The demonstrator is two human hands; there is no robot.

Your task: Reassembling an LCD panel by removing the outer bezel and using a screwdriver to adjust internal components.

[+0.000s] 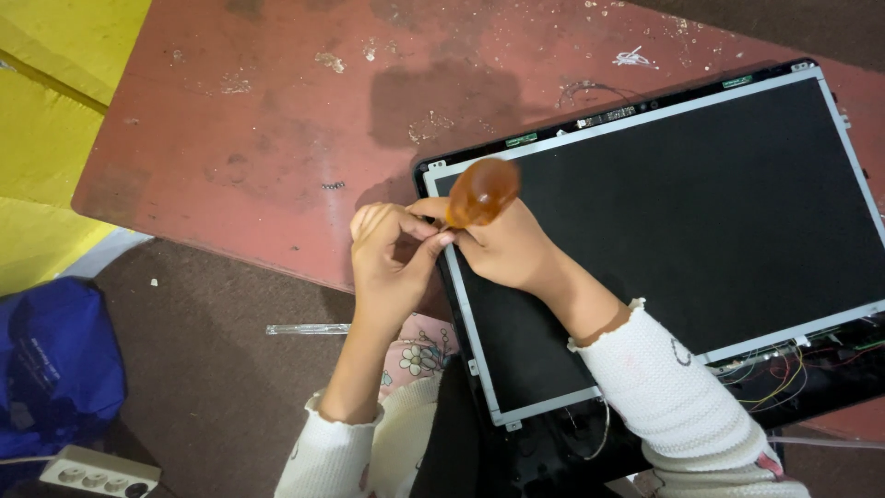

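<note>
1. The right hand (502,249) is closed on a screwdriver (479,194) with a clear amber handle; the handle stands up toward the camera, and the tip is hidden under the fingers at the screen's left edge.
2. The left hand (392,263) meets it there, thumb and fingertips pinched together just beside the tool's shaft. Whether they pinch a screw or only steady the tip cannot be told.
3. Both hands work at the upper left edge of a flat screen panel (682,212), which lies face up on the desk (277,120) with its near end hanging over the desk's edge toward the person's lap.
4. The panel's metal frame (466,323) is bare, with no front cover over it, and small mounting tabs show at its corners and along the left side. Thin coloured wires (784,369) lie exposed along the near right edge.
5. Judging from this, the panel is already stripped of its outer cover, while the frame itself sits whole; the work at the left edge looks unfinished.
6. A small loose spring or screw (333,185) lies on the worn red desk to the left of the hands.
7. On the brown floor to the left sit a blue bag (55,369) and a white power strip (97,472).
</note>
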